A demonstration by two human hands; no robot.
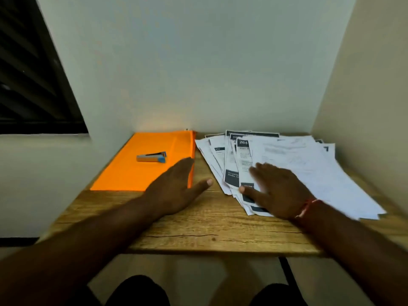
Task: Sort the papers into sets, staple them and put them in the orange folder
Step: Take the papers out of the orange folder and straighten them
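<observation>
Forearms (88,250) out, fingers relaxed, holding nothing: left hand (174,191) by the folder (136,164) edge, right hand (276,191) over the papers (309,164). Stapler (151,156) sits on the folder. Looks like sorting's barely begun, so you'll want to pull matching sheets apart next.

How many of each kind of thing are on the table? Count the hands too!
Orange folder: 1
Stapler: 1
Pile of papers: 1 (the sheets overlap too much to count one by one)
Hands: 2, the left hand and the right hand
Total: 5
</observation>
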